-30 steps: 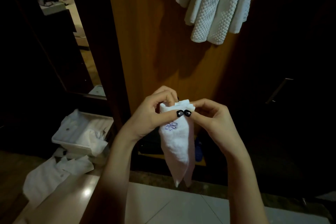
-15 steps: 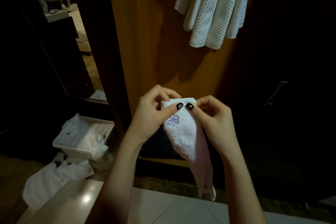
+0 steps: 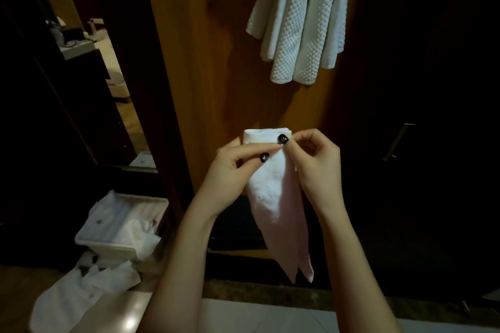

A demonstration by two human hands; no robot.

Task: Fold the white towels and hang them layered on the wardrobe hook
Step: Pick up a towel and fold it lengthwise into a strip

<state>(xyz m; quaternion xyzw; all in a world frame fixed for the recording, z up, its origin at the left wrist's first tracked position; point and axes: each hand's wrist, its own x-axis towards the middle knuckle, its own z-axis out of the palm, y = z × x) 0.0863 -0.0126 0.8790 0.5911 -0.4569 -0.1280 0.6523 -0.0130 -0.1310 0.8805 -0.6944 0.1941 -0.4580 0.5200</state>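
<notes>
Pinching small folded towel [image 3: 273, 197] top edge with left hand [image 3: 238, 167] and right hand [image 3: 316, 162] — waffle towels [image 3: 300, 21] hang above on wardrobe panel [image 3: 194, 62]; bin [image 3: 108, 244] sits lower left.

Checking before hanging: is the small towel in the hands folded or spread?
Folded: small towel hangs in a narrow layered strip; left hand and right hand pinch its top.

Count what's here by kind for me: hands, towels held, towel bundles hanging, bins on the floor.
Small folded white terry towel, held: 1
Hands: 2, the left hand and the right hand, both pinching that towel.
Hanging bundle of white waffle-weave towels: 1; its layers cannot be told apart.
White rectangular plastic bin: 1
Total: 5
</notes>
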